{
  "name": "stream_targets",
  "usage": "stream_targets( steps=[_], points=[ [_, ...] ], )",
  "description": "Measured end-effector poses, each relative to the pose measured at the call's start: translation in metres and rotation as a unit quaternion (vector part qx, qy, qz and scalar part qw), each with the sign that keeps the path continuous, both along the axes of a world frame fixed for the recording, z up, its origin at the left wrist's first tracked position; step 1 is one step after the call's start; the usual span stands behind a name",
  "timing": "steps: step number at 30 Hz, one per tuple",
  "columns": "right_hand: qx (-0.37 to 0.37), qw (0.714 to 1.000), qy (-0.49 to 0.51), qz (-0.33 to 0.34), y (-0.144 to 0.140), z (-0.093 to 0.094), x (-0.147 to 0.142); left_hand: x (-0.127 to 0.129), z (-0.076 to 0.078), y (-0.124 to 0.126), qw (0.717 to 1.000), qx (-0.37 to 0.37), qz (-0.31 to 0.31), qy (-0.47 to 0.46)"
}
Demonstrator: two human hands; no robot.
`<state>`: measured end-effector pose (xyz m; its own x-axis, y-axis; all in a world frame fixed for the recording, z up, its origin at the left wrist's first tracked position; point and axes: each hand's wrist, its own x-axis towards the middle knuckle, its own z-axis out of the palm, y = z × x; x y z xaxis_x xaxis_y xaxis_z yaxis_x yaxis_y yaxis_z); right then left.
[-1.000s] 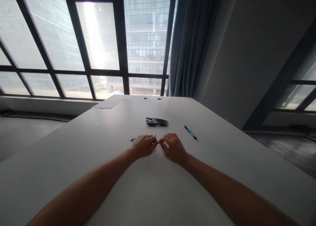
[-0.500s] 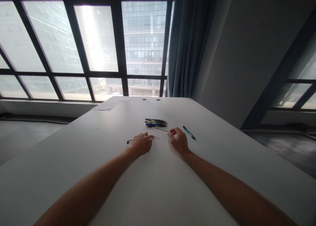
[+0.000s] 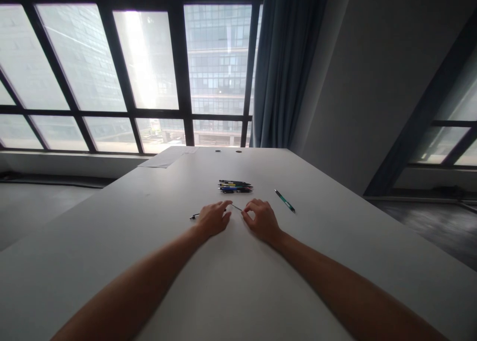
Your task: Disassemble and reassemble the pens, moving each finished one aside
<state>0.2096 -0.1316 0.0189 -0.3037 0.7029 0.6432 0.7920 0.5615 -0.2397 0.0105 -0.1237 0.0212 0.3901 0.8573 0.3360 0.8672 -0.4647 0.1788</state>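
**Thin pen refill held between two hands, pen barrel under the left**

Item 1. Right hand (image 3: 262, 219): fingers pinched narrow on one end of a thin dark rod-like pen refill (image 3: 236, 207), which slants up and left toward the other hand.

Item 2. Left hand (image 3: 213, 218): curled loosely, index finger extended to the refill's far end; it covers most of a dark slim pen barrel (image 3: 194, 216), whose tip pokes out to the left. Whether the fingers actually close on the barrel cannot be told.

Handling, judged: the refill looks very light, springy and easily bent, and smooth enough to roll; best pinched near its ends, kept straight.

Item 3. Bundle of coloured plastic pens (image 3: 235, 186), lying side by side just beyond the hands, apart from them.

Item 4. Single green click pen (image 3: 285, 200), right of the right hand, lying free.

Item 5. Pale grey smooth worktop (image 3: 231, 281): broad bare surface toward the person and to either side; right edge well apart from the hands. Sheet of white paper (image 3: 164, 158) at the far left corner.
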Motion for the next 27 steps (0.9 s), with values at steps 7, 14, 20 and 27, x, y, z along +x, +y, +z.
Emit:
stream_targets(
  steps=[7, 14, 20, 27],
  points=[
    [-0.013, 0.995, -0.045, 0.086, -0.0038, -0.0009, -0.0022, -0.0005, -0.0019, 0.0017, 0.997, 0.022, -0.077, 0.009],
    [-0.085, 0.988, -0.101, 0.077, 0.0007, -0.0027, -0.0002, -0.0008, -0.0052, 0.0053, 0.998, 0.036, -0.058, 0.016],
    [-0.121, 0.982, -0.135, 0.044, 0.0004, -0.0019, -0.0006, 0.0001, -0.0014, 0.0034, 0.998, 0.027, -0.044, 0.018],
    [-0.133, 0.982, -0.133, -0.007, -0.0033, 0.0004, -0.0009, 0.0001, -0.0002, 0.0016, 0.999, 0.001, -0.027, 0.017]
  ],
)
